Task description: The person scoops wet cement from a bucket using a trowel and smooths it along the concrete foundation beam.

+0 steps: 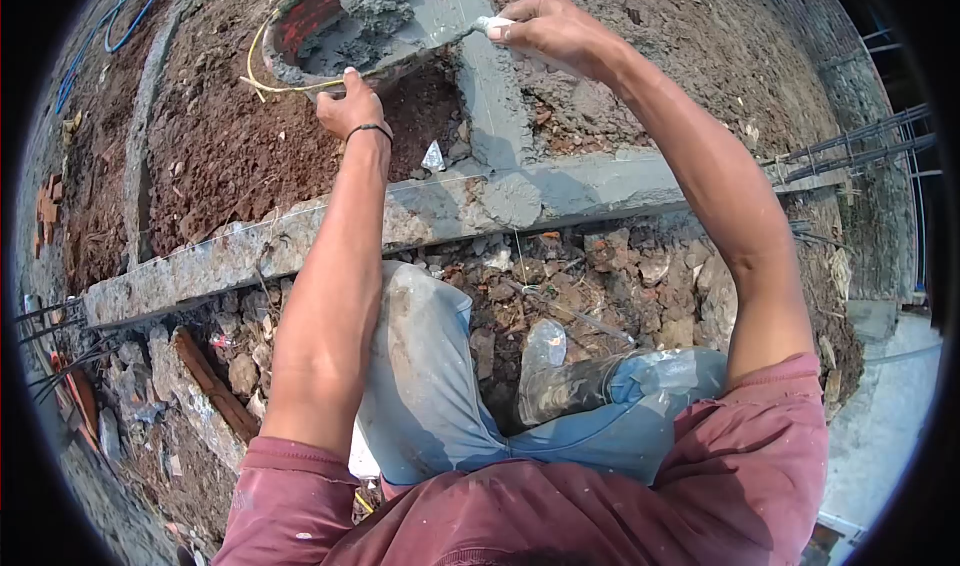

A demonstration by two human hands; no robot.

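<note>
My left hand (350,106) is closed on the near rim of a mortar bucket (292,34), which is tilted and rests by the concrete beam. Grey wet mortar (378,4) is heaped inside it, and a yellow cord (252,66) runs round its outside. My right hand (548,28) is closed round the pale handle of a trowel (440,38). The trowel's blade reaches left to the bucket's right edge, over the upright beam (490,96). Mortar smears hide the blade's exact outline.
A long concrete beam (400,211) crosses in front of my knees, with a thin string along it. Rebar (860,146) sticks out at right. Broken rubble (600,266) lies below the beam. Brown soil (230,146) fills the far side; a blue hose (105,26) lies upper left.
</note>
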